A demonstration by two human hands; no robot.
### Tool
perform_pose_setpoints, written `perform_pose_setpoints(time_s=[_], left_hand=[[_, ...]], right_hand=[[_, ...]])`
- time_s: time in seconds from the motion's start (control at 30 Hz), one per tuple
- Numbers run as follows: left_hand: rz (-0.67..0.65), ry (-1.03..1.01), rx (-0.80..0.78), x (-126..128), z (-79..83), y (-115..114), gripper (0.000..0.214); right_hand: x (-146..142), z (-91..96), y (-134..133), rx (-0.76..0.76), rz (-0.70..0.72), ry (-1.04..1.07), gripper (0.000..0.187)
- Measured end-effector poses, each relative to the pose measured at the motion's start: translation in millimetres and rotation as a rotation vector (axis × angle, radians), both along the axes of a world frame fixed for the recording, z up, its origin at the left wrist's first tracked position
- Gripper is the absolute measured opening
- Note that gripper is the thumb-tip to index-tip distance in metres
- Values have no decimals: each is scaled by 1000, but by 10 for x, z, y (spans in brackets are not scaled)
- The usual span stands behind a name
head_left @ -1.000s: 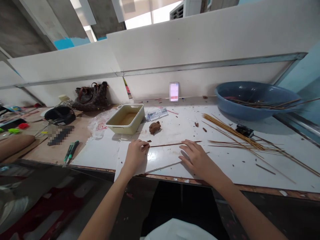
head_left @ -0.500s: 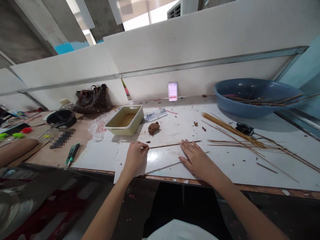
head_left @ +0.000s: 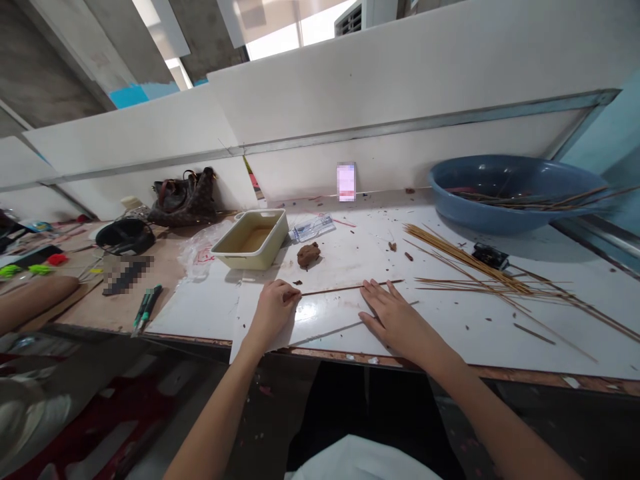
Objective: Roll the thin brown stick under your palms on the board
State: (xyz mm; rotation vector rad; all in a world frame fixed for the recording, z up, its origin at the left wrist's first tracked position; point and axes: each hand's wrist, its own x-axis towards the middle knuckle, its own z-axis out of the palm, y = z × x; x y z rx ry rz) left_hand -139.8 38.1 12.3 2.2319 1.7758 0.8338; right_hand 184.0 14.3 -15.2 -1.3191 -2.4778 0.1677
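A thin brown stick (head_left: 350, 289) lies across the white board (head_left: 330, 327), coated in places with something dark. My left hand (head_left: 273, 315) curls around its left end and appears to pinch it. My right hand (head_left: 397, 321) rests flat with its fingers spread, fingertips on or just beside the stick's right part. A lump of brown clay (head_left: 309, 255) sits beyond the stick, between my hands. A loose spread of thin bamboo sticks (head_left: 480, 281) lies to the right of my right hand.
A blue basin (head_left: 515, 175) holding sticks stands at the back right, and a cream tray (head_left: 250, 240) stands at the back left. A blurred phone (head_left: 346, 181) leans on the white wall. A handbag (head_left: 185, 201) sits further left, near a co-worker's forearm (head_left: 37, 300).
The view has tilted slightly. Both hands remain at the stick, with only a small shift of the fingers.
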Motion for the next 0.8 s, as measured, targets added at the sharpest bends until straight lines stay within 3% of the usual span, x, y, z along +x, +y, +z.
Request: perform_pose_setpoints(time_s=[0.6, 0.8], left_hand=[[-48, 66, 19, 62, -45, -167, 31], [6, 150, -40, -2, -29, -167, 31]], right_hand=[[17, 3, -15, -32, 7, -11, 63], [11, -2, -21, -20, 3, -24, 62]])
